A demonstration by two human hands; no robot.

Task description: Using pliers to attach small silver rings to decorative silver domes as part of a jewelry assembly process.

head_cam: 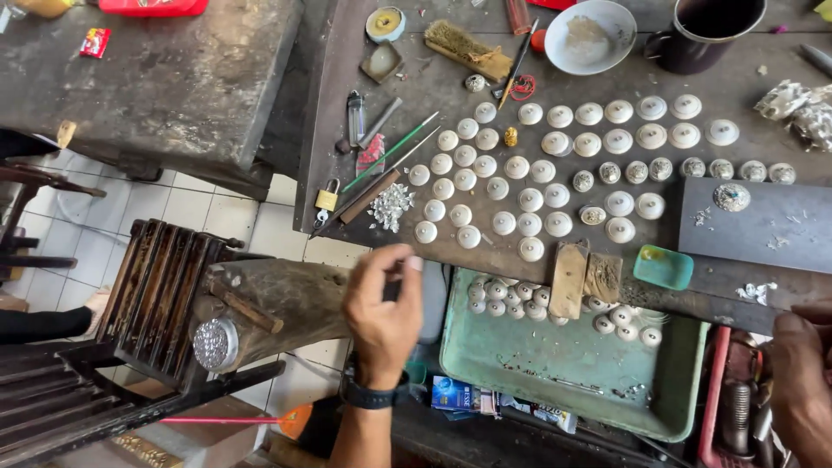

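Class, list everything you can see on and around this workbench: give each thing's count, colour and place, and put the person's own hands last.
Domed discs: dozens, cream, in rows across the bench.
Decorated discs: about ten, silvery, in a row at right.
Bowl: one, white, top of bench.
Mug: one, dark, beside the bowl.
Brush: one, wooden, top centre.
Padlock: one, brass, left edge of bench.
Tray: one, green, below the bench, holding more discs.
Small dish: one, teal, bench front edge.
Slab: one, grey, right.
Wooden block: one, brown, left of the tray.
Left hand: wearing a black watch, fingers pinched, by the bench edge.
Right hand: partly in view, lower right corner.
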